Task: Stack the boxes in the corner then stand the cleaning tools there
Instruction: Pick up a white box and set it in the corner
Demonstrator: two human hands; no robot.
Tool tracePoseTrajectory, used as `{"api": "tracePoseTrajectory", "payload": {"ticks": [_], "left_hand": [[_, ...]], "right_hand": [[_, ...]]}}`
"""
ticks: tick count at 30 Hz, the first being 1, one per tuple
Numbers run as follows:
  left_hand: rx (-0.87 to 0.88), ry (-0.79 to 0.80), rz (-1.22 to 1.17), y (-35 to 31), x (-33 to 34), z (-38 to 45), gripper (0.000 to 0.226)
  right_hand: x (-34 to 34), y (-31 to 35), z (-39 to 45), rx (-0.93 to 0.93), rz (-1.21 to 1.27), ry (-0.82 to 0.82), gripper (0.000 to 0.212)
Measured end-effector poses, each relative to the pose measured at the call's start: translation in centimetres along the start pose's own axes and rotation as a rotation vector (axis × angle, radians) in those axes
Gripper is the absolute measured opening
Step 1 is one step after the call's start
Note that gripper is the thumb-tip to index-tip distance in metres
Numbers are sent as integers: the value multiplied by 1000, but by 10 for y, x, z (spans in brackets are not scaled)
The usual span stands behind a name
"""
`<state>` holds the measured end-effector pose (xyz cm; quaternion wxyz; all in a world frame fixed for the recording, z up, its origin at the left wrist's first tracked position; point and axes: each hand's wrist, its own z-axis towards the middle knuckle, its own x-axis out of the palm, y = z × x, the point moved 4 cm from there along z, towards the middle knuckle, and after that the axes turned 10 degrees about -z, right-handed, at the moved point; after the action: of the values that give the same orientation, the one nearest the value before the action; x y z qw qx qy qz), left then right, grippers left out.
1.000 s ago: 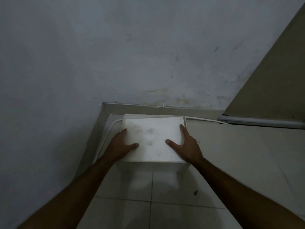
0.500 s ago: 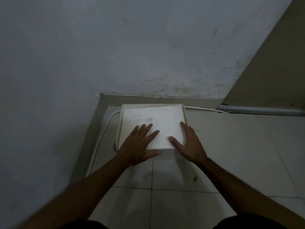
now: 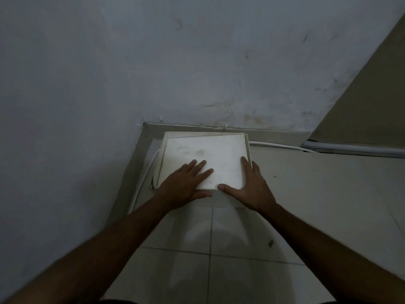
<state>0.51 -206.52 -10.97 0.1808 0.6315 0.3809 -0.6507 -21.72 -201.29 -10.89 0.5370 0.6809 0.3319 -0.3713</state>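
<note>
Down on a tiled floor (image 3: 241, 238), where two pale walls meet, a person's two bare arms reach forward to a white box (image 3: 210, 159) sitting in the corner. It rests on a slightly larger box beneath (image 3: 246, 139), whose rim shows as a thin border along the far and right edges; the top one looks a little twisted against it. The left hand (image 3: 184, 187) lies flat on the lid, fingers straight and spread, pressing down and gripping nothing. The right hand (image 3: 252, 187) lies along the box's right edge, fingers straight, thumb stretched across the near edge; it steadies the box, and whether any finger hooks over the side cannot be told. A white cable (image 3: 144, 185) runs along the skirting behind and to the left of the stack. Judging from this, the stacking is well along: at least two boxes are in the corner, though the top one probably needs squaring up. No cleaning tools are in view, so standing them there seems still to come.
</note>
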Motion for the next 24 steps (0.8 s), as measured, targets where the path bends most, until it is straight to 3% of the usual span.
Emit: {"api": "tracePoseTrajectory", "payload": {"ticks": [12,24], "left_hand": [[-53,30,-8,60,-11,5,81],[-40,5,-5,61,-13,5,83]], "right_hand": [[16,43,34,-43,18,11,128],[17,44,38,-34,33,25,129]]}}
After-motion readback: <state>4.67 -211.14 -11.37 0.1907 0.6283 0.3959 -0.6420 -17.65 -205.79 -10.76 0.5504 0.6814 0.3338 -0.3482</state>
